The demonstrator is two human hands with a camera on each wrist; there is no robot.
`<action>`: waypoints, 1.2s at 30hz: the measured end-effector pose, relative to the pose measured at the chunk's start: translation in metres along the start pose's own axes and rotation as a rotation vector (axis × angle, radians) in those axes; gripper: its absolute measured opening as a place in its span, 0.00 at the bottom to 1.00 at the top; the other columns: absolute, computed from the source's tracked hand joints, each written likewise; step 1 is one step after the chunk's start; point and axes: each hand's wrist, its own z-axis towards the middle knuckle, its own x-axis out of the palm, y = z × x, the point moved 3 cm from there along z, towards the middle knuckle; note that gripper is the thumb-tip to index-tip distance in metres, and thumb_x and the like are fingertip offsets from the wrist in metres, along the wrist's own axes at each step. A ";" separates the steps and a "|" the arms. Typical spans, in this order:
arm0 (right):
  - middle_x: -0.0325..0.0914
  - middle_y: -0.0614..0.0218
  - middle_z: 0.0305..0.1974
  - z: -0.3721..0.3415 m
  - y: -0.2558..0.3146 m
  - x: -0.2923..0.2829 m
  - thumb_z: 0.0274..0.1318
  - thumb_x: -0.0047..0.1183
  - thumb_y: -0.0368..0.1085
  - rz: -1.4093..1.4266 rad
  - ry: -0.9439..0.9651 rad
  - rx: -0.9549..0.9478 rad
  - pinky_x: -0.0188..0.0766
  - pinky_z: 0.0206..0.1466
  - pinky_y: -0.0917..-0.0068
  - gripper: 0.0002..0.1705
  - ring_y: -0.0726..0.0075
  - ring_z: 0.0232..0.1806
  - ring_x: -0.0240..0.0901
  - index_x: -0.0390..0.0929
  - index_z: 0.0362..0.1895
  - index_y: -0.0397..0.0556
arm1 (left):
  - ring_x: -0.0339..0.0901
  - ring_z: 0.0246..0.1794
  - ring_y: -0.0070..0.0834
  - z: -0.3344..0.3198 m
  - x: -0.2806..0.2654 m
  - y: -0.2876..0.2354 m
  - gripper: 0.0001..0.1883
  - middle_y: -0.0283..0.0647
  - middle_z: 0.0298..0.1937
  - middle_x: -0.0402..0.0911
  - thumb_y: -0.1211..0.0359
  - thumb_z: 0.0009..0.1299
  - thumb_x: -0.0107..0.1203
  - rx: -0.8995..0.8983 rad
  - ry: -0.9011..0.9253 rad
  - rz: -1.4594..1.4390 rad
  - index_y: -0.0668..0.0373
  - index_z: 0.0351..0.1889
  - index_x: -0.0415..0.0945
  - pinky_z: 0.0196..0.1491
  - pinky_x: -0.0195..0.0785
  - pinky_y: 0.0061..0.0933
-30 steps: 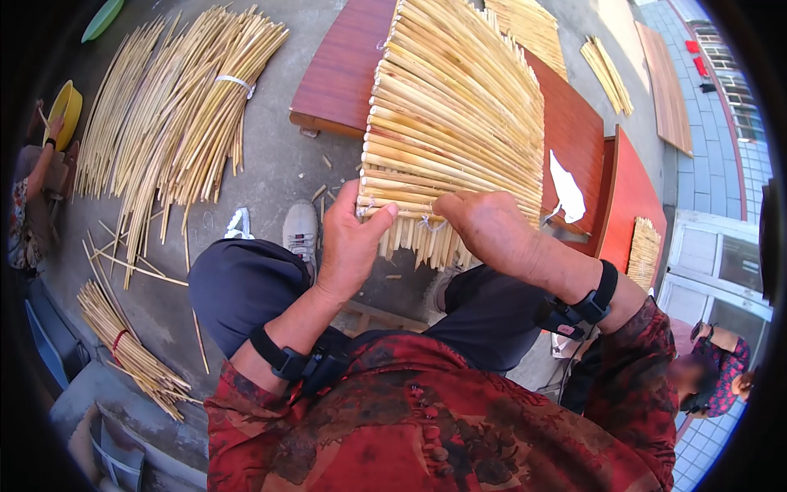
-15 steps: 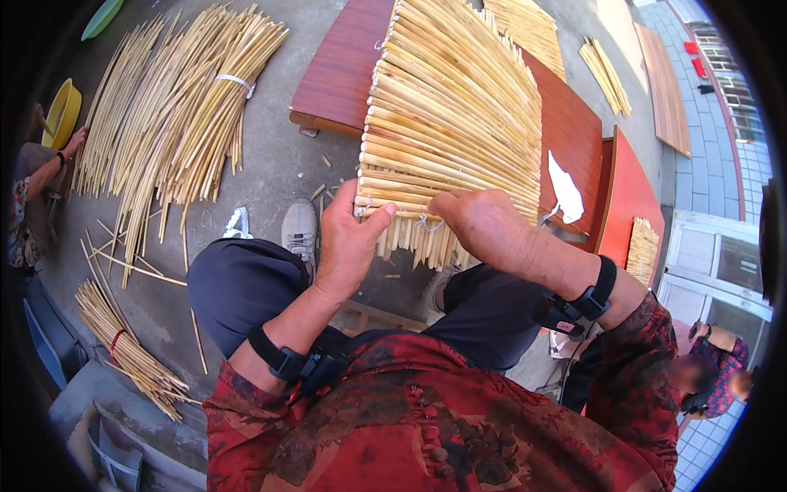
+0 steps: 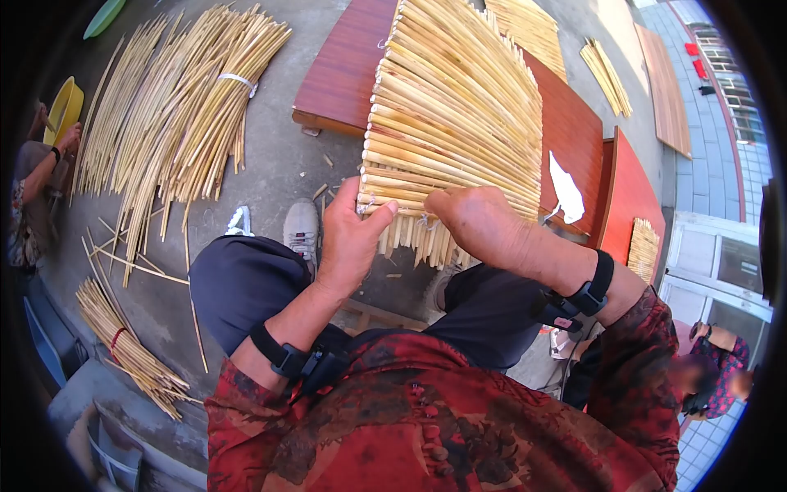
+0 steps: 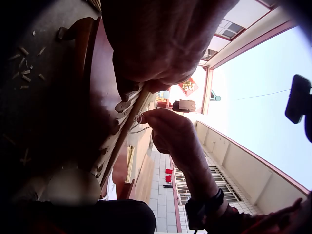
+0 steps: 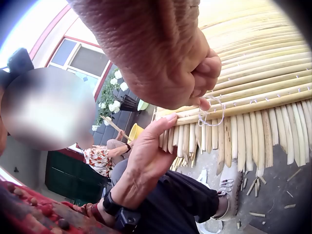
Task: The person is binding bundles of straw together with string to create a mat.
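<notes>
Over reddish-brown wooden table point(image 3: 329, 86), mat of pale yellow, straight slender sticks point(image 3: 455, 115) is being held; near left corner is being gripped by left hand point(image 3: 350, 242), thumb on top. At near edge, looped thin white thread point(image 5: 224, 112) is being pinched by right hand point(image 3: 488, 225), fingers curled. At left, grey concrete floor point(image 3: 266, 156) is being covered by long straw-coloured sticks point(image 3: 152, 115), some being bound by white band point(image 3: 234, 79).
</notes>
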 end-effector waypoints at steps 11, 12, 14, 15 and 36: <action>0.75 0.58 0.25 -0.001 0.000 -0.006 0.41 0.47 0.27 -0.059 -0.029 -0.028 0.70 0.31 0.62 0.07 0.52 0.32 0.75 0.69 0.30 0.45 | 0.71 0.39 0.17 0.006 -0.004 0.007 0.14 0.36 0.40 0.74 0.76 0.60 0.52 0.008 -0.008 0.051 0.65 0.44 0.67 0.44 0.65 0.20; 0.75 0.58 0.26 -0.002 -0.004 -0.006 0.41 0.47 0.27 -0.017 -0.001 0.003 0.70 0.31 0.61 0.08 0.52 0.32 0.75 0.68 0.30 0.45 | 0.71 0.39 0.17 0.007 -0.004 0.008 0.14 0.36 0.40 0.74 0.76 0.60 0.52 0.007 0.001 0.060 0.65 0.44 0.67 0.44 0.65 0.20; 0.74 0.57 0.26 -0.004 -0.006 -0.004 0.40 0.48 0.27 0.027 0.028 0.036 0.70 0.31 0.61 0.08 0.52 0.32 0.74 0.68 0.30 0.44 | 0.71 0.39 0.18 0.007 -0.003 0.008 0.14 0.36 0.40 0.74 0.76 0.60 0.52 0.004 0.010 0.069 0.65 0.44 0.67 0.44 0.65 0.20; 0.74 0.56 0.26 -0.005 -0.003 -0.003 0.40 0.48 0.27 0.031 -0.011 0.040 0.71 0.32 0.61 0.08 0.51 0.32 0.74 0.67 0.30 0.44 | 0.71 0.39 0.18 0.007 -0.003 0.006 0.14 0.36 0.40 0.75 0.76 0.60 0.52 -0.002 0.011 0.068 0.65 0.44 0.67 0.44 0.64 0.20; 0.71 0.57 0.27 -0.007 0.003 0.007 0.40 0.47 0.28 0.022 -0.157 -0.004 0.70 0.29 0.63 0.08 0.52 0.29 0.73 0.66 0.29 0.44 | 0.71 0.39 0.18 0.002 0.000 0.004 0.13 0.37 0.40 0.74 0.77 0.61 0.51 -0.021 -0.017 -0.034 0.66 0.45 0.67 0.44 0.64 0.20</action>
